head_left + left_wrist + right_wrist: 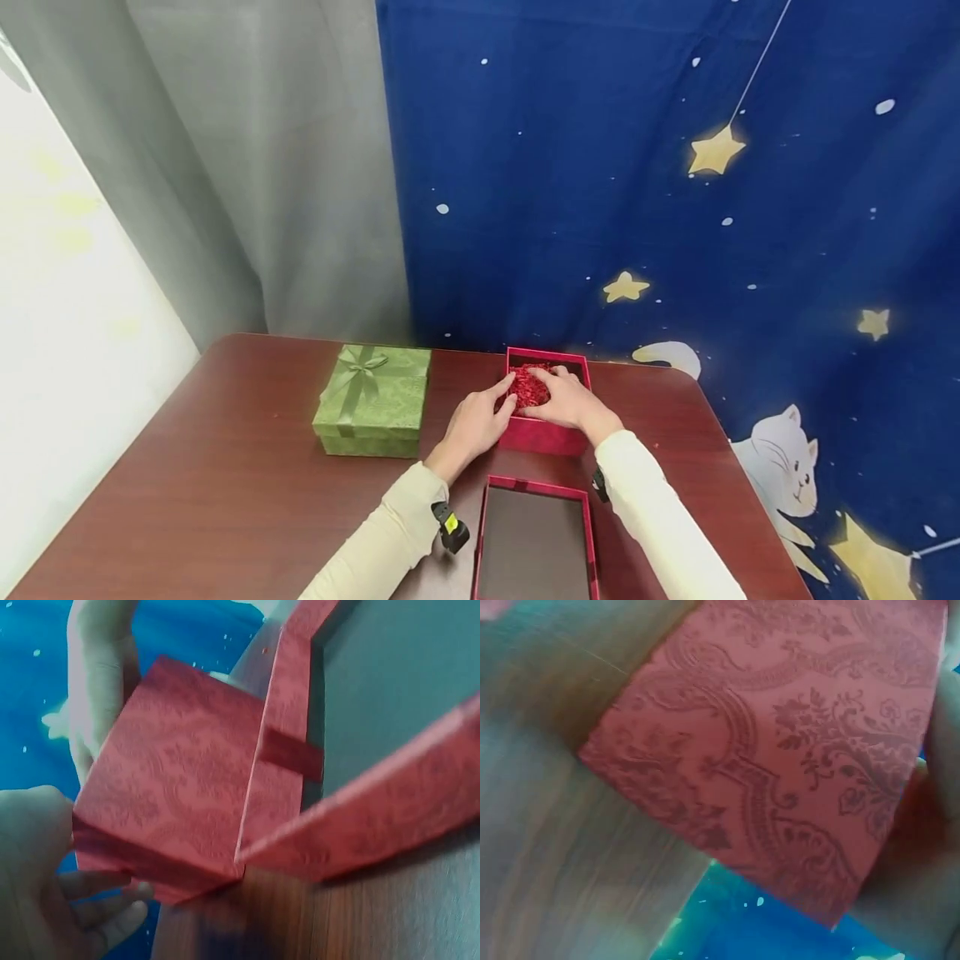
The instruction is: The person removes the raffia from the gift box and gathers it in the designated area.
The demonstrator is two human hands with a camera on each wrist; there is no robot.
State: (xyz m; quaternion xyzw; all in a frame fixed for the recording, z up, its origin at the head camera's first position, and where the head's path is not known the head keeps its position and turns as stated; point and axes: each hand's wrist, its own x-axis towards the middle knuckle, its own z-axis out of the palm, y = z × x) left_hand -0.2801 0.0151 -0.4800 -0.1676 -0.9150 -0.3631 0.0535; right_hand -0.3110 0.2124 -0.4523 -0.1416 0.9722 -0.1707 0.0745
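Note:
A red patterned gift box [543,437] stands open near the table's far edge, with red shredded paper [530,387] inside. My left hand [474,429] is at its left wall; thumb and index finger reach over the rim to the paper. In the left wrist view, other fingers [112,919] of that hand lie loosely along the box's outside. From the right, my right hand [568,402] reaches into the box, fingers spread over the shredded paper, fingertips partly hidden. The right wrist view mostly shows the box's patterned wall [780,750].
Nearer me lies a red-rimmed lid or tray [534,542] with a dark inside, between my forearms. A green gift box [382,400] with a ribbon bow stands to the left on the brown table [225,467]. Behind hang grey and blue star-patterned curtains [555,167].

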